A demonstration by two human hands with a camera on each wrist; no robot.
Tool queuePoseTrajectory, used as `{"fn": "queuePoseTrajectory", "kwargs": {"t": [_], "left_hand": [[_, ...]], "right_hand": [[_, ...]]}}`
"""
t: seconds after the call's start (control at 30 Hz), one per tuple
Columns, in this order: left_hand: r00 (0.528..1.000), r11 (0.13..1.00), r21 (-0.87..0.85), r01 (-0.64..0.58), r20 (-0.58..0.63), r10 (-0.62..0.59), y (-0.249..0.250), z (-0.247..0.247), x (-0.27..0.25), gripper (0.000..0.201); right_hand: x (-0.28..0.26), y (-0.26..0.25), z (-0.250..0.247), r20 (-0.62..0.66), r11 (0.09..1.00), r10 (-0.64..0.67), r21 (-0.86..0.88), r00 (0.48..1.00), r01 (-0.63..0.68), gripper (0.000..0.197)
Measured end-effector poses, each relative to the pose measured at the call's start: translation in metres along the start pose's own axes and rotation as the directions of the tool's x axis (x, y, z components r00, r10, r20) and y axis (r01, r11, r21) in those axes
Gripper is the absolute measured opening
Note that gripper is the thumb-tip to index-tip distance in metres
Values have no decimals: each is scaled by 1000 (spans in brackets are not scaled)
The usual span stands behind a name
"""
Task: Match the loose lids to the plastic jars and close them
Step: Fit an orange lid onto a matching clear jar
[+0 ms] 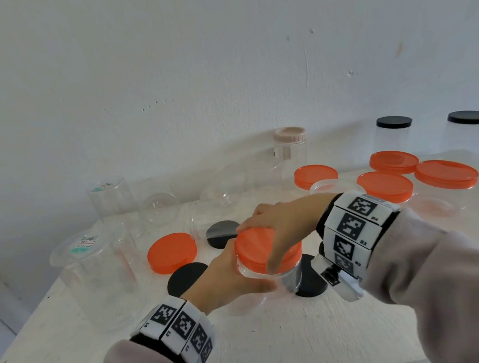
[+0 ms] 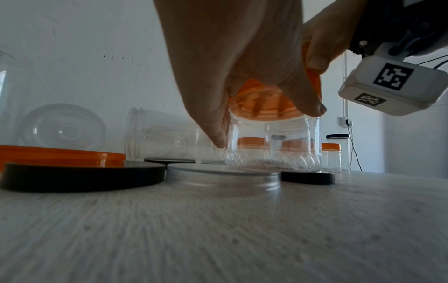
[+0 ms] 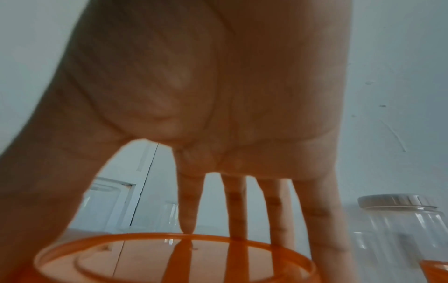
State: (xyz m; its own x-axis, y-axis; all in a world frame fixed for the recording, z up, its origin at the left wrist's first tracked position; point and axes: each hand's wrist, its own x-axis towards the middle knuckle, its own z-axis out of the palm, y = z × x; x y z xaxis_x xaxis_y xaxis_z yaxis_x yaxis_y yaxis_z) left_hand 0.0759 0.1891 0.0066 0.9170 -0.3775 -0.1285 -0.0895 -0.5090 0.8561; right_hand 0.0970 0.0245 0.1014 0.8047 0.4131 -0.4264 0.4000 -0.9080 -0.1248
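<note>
Head view: orange lid (image 1: pixel 262 249) btwn both hands, on jar (image 1: pixel 288 277).

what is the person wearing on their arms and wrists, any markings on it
Both arms wear loose greyish-beige sleeves. Around the left wrist and the right wrist runs a band of white blocks over a black strap, each block printed with a black-and-white square code and a small label. A white boxy camera unit with the same codes hangs under the right wrist. Both hands are bare.
</note>
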Motion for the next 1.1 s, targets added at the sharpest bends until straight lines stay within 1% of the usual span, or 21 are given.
{"fn": "queuePoseTrajectory", "kwargs": {"t": [0.1, 0.23, 0.33, 0.43, 0.5, 0.6, 0.77, 0.83, 0.97, 1.1], "left_hand": [[1000, 1000, -3, 2, 1, -2, 0, 0, 0, 103], [1000, 1000, 13, -1, -4, 1, 0, 0, 0, 102], [1000, 1000, 15, 4, -12, -4, 1, 0, -1, 103], [1000, 1000, 16, 8, -11, -8, 1, 1, -1, 104], [1000, 1000, 25, 8, -10, -8, 2, 1, -1, 104], [1000, 1000, 27, 7, -10, -7, 2, 1, -1, 103], [1000, 1000, 31, 3, -5, -3, 3, 0, -2, 102], [1000, 1000, 25, 5, -2, -5, 3, 0, -2, 102], [1000, 1000, 21, 3, -1, -3, 4, 1, -2, 102], [1000, 1000, 24, 9, 1, -9, 4, 1, -1, 102]], "right_hand": [[3, 0, 5, -48, 999, 33, -15, 998, -34, 91], [5, -2, 13, -102, 994, 92, -43, 991, -97, 102], [2, -1, 8, -72, 997, 70, -37, 995, -73, 103], [-1, 1, 3, -25, 1000, 7, -6, 1000, -7, 99], [0, 2, 3, -27, 1000, -8, -2, 1000, 8, 95], [2, 2, 6, -57, 1000, 11, -4, 998, -11, 95], [5, -1, 15, -117, 996, 78, -21, 990, -81, 100], [4, 0, 14, -97, 997, 77, -23, 992, -79, 102], [1, 2, 4, -27, 1000, 18, -3, 999, -18, 99], [3, 0, 6, -35, 999, 24, -26, 999, -25, 98]]}}
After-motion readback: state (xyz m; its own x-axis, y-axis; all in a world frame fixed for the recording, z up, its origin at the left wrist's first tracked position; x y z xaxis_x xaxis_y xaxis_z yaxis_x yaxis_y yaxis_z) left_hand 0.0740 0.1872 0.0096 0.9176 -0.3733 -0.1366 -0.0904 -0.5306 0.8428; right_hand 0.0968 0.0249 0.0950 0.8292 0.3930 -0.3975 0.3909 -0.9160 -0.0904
